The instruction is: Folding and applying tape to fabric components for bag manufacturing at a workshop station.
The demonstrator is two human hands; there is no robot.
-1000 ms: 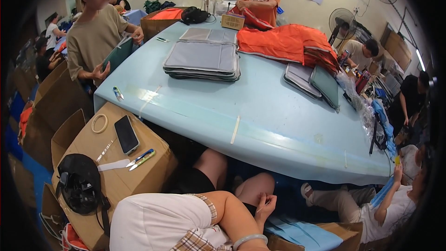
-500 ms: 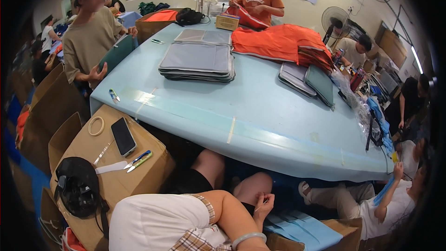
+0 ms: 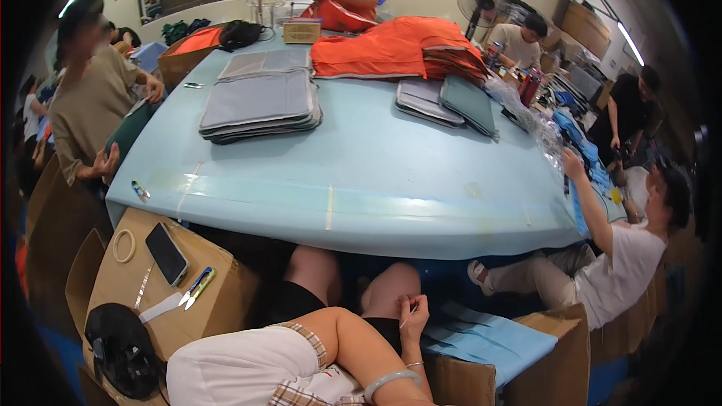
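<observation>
1. Nearby, just right of the right hand's [image 3: 415, 319] fingers, light blue fabric pieces [image 3: 489, 342] are lying over an open cardboard box [image 3: 547, 361].
2. Lower left of the fingers, the person's bent left arm [image 3: 353, 338], wearing a pale bangle [image 3: 394, 382], is crossing the lap and hiding part of it.
3. Just beyond the fingers, a bare knee [image 3: 393, 284] is standing between them and a pale blue table [image 3: 376, 169], which is carrying flat grey pieces [image 3: 259, 98] and orange fabric [image 3: 376, 56].
4. Well left of the fingers, another cardboard box [image 3: 226, 289] is supporting a phone [image 3: 167, 254], snips [image 3: 199, 289] and a black cap [image 3: 120, 349].
5. The right fingers are pinching narrowly, apparently holding a thin pale object [image 3: 405, 323] at their tips, too small to identify.
6. Its long axis seems to be slanting down and leftward from the fingertips.
7. The left hand is falling outside the view; its fingers' state I cannot tell.
</observation>
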